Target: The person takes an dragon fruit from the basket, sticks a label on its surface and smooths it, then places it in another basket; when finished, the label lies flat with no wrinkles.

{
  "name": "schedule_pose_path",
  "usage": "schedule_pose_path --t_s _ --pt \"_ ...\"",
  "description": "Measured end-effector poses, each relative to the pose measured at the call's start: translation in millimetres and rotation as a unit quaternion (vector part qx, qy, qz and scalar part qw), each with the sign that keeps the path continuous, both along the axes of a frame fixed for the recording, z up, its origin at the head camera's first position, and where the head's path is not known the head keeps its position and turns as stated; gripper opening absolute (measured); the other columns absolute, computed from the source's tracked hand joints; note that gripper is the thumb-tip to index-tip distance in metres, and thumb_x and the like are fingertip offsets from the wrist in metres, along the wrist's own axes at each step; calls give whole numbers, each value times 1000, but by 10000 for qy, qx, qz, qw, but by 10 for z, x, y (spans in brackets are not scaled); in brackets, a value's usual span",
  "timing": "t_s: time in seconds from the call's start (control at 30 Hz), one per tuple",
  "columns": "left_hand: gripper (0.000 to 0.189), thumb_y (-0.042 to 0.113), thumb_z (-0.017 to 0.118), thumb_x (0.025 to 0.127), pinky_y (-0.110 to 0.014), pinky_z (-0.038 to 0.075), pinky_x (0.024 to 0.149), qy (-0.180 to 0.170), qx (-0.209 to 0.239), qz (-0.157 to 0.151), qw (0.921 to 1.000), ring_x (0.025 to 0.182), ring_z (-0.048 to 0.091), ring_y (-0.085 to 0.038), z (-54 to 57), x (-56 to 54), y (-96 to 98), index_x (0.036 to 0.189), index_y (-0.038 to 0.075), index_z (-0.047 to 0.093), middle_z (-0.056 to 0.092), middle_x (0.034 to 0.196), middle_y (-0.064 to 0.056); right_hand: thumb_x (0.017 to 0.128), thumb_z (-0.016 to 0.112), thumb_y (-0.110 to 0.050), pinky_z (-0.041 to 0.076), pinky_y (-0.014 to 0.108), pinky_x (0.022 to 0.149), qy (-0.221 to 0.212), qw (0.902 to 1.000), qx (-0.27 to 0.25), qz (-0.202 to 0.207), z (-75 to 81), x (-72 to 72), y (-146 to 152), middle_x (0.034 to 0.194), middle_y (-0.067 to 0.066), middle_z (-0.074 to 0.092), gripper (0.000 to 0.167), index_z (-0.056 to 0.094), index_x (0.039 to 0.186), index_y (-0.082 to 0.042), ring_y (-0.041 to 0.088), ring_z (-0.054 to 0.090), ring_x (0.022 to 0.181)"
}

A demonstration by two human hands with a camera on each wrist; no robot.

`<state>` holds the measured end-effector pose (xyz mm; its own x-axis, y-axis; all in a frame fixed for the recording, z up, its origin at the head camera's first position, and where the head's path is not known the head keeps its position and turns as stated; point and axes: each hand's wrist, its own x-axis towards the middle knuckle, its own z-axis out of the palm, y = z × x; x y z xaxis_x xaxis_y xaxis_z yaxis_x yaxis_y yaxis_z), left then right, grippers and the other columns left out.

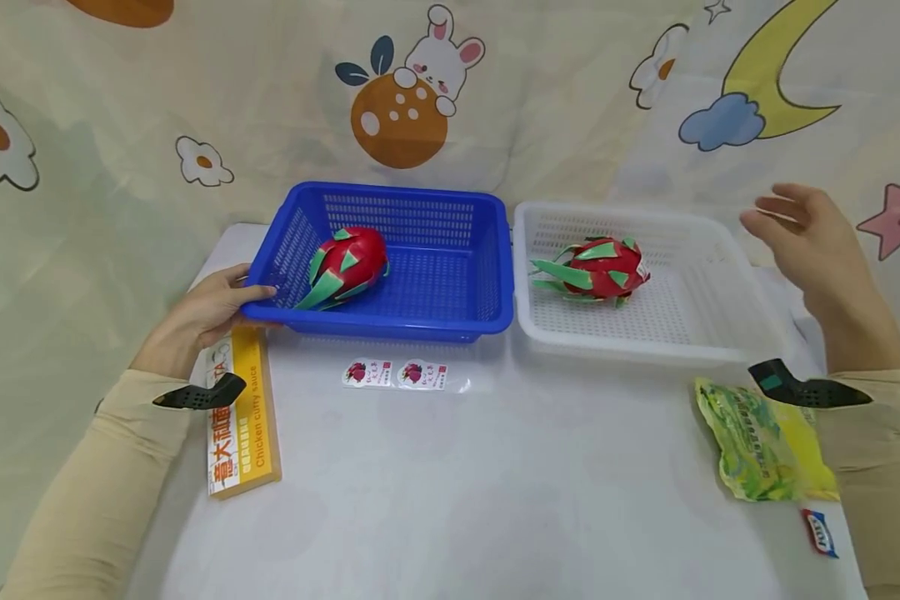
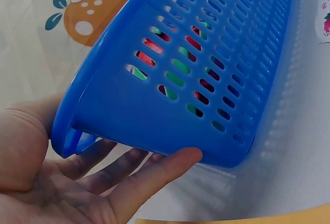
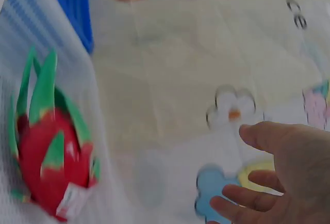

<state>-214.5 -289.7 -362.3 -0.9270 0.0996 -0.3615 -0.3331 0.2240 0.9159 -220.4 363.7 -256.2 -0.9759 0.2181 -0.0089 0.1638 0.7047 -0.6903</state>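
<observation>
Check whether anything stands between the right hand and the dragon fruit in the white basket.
In the head view, only the right wall of the white basket lies between the right hand and the dragon fruit. Nothing visible covers the fruit, so reaching in from above looks clear.

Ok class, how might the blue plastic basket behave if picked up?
The blue plastic basket probably feels light for its size, since its walls are full of slots. Its continuous moulded rim suggests it is fairly stiff. Lifted only by the left hand at its end, it may tip, and the rounded dragon fruit inside could roll.
</observation>
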Motion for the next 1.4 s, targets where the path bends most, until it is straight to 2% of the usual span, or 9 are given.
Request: schedule_pose_path --t_s 0.07,0.13,0.3,0.43,0.53,0.63,0.87,1.17,1.4 --pt "76 23 56 99 -27 57 80 -16 -29 14 10000 83 68 -4 4 -4 7 156 7 8 29 148 -26 98 48 -47 25 54 117 152 9956 218 894 153 -70 -428 161 1 24 69 14 155 -29 26 25 148" --pt "76 22 55 99 -27 57 79 -27 -18 21 10000 83 68 -4 4 -8 18 156 7 8 28 149 -28 98 51 -41 28 55 114 234 9803 466 1903 257 -154 -882 159 6 28 67 19 155 -23 29 30 145" --pt "75 20 54 99 -28 58 79 -64 38 56 10000 82 69 -4 -1 -4 33 156 8 7 27 151 -29 95 60 -36 34 53 113 -43 9062 1474 3963 270 -423 -1982 155 12 36 70 26 152 -13 30 35 143" --pt "72 19 53 99 -29 58 80 0 46 70 10000 82 69 -5 -4 4 30 156 6 9 29 149 -29 93 62 -38 31 46 116 -467 8427 2340 4826 121 -657 -2715 155 9 36 73 28 152 -13 25 34 144" --pt "71 18 53 99 -32 57 81 38 19 86 10000 82 69 -5 -12 -4 35 155 5 12 30 148 -29 92 65 -37 27 44 119 -717 8151 2566 5144 -26 -827 -3109 157 6 33 76 26 153 -15 23 28 147" --pt "71 19 54 99 -33 56 83 35 -11 113 9999 83 68 -5 -24 -12 30 155 6 12 31 148 -29 89 68 -36 24 44 119 -855 8073 2533 5261 -163 -977 -3398 159 4 29 81 23 154 -18 23 23 149" --pt "72 20 53 100 -29 57 82 34 -52 125 9999 84 67 -4 -54 -10 9 156 9 10 28 151 -27 84 75 -32 30 43 117 -984 8094 2160 5371 -427 -1175 -3826 161 4 24 92 19 156 -19 24 20 149" --pt "68 17 52 100 -30 57 82 39 11 127 9999 84 68 -4 -38 48 32 155 5 13 30 150 -28 81 79 -23 37 43 113 -1145 7995 2405 5384 -652 -1146 -4055 160 5 18 100 13 157 -26 27 21 146" --pt "68 17 53 99 -28 58 80 91 -10 198 9998 83 68 -5 -17 32 24 155 6 15 33 148 -27 77 83 -27 44 44 106 -1062 8082 2689 5130 -691 -1181 -4063 151 5 23 95 25 152 -31 27 28 138"
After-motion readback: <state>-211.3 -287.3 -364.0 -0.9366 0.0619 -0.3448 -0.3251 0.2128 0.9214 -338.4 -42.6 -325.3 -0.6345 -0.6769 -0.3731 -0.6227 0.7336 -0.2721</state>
